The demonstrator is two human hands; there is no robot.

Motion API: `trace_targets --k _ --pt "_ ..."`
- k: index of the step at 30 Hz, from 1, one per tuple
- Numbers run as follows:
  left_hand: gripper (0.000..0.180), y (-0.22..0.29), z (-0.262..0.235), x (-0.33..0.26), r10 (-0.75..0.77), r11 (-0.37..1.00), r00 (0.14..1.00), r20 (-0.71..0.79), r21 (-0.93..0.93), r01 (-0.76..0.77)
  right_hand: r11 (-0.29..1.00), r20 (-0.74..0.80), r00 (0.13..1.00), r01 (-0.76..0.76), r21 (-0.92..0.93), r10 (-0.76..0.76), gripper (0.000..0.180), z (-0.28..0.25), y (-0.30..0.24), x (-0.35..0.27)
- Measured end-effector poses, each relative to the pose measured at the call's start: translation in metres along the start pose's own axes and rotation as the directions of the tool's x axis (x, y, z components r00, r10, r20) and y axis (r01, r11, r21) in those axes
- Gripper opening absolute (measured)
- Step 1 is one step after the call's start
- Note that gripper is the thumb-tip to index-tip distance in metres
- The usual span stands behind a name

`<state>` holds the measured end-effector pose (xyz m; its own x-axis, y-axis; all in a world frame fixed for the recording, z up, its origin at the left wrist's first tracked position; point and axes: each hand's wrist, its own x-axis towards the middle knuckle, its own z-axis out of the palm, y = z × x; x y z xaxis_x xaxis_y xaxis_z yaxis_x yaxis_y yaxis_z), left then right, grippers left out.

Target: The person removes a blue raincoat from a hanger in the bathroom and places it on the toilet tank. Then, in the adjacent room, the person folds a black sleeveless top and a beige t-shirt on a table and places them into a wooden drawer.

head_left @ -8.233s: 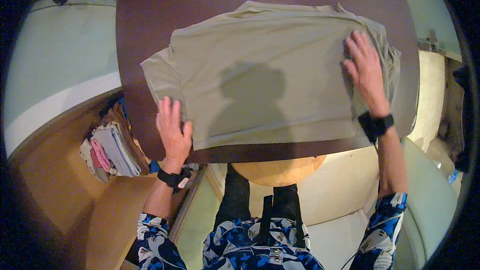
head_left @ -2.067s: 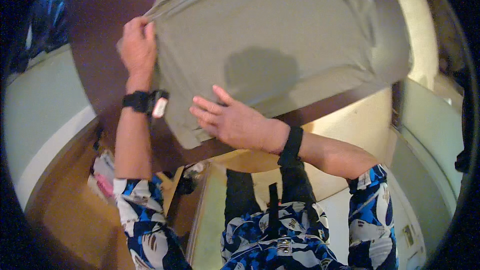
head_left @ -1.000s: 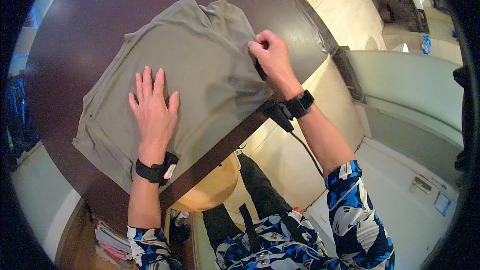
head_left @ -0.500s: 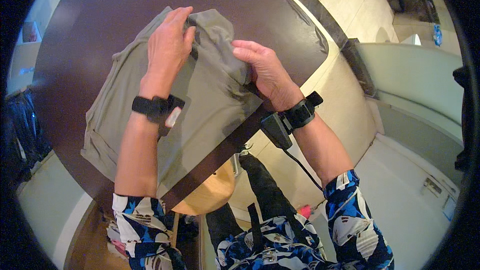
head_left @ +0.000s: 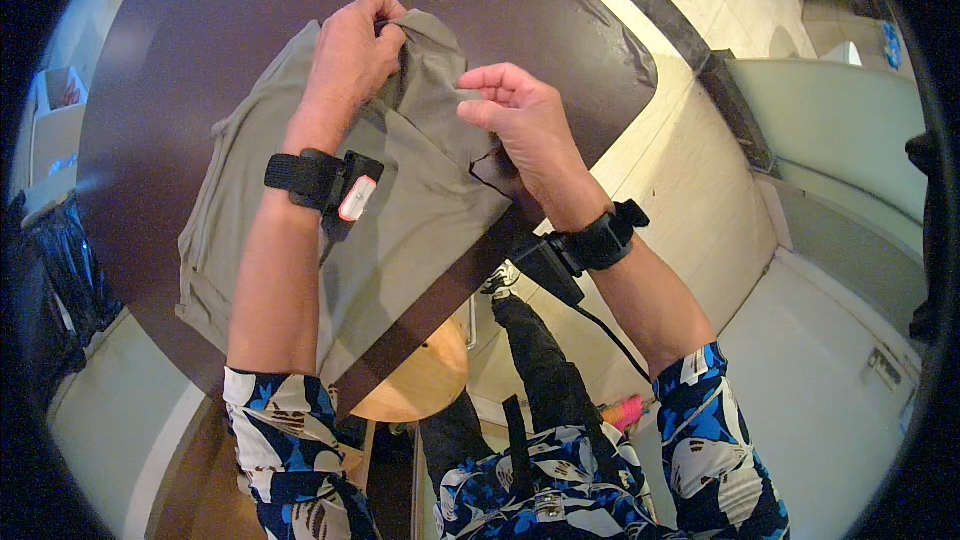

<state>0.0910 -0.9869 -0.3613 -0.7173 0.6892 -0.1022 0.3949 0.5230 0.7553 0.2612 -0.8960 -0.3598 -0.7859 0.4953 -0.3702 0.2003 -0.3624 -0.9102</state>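
Observation:
A grey-olive cloth garment [head_left: 400,230] lies spread and wrinkled on the dark brown table; its exact kind does not show. At its far edge, my left hand [head_left: 355,55] has its fingers curled round a bunched fold, the fingertips partly hidden. My right hand [head_left: 525,125] is at the garment's right edge, thumb and fingers apart, with the fingertips against or just beside the cloth. Below that palm the fabric dips in a dark-edged fold. Both wrists wear black straps with small black devices, the left device [head_left: 350,195] bearing a white label.
The dark table [head_left: 230,0] has a rounded corner at the right. Under its near edge is a round wooden stool seat [head_left: 415,380]. A pale green panel [head_left: 830,120] stands at the right. Dark plastic bags [head_left: 70,250] hang at the far left.
My left fingers have curled closer round the far fold. My right hand has turned slightly, its fingers and thumb spreading from the cloth. The view has shifted a little.

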Motion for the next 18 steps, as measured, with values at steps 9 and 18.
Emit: trace_targets --k 9,18 --pt "0.047 -0.048 -0.055 -0.046 -0.173 0.533 0.973 0.149 -0.817 0.22 0.671 0.551 0.7 0.675 -0.305 -0.453 0.036 0.042 -0.022 -0.06" --pt "0.044 -0.069 -0.064 -0.084 -0.503 0.64 0.862 -0.057 -0.695 0.328 0.591 0.384 0.82 0.572 -0.569 -0.425 0.021 0.01 0.016 -0.06"
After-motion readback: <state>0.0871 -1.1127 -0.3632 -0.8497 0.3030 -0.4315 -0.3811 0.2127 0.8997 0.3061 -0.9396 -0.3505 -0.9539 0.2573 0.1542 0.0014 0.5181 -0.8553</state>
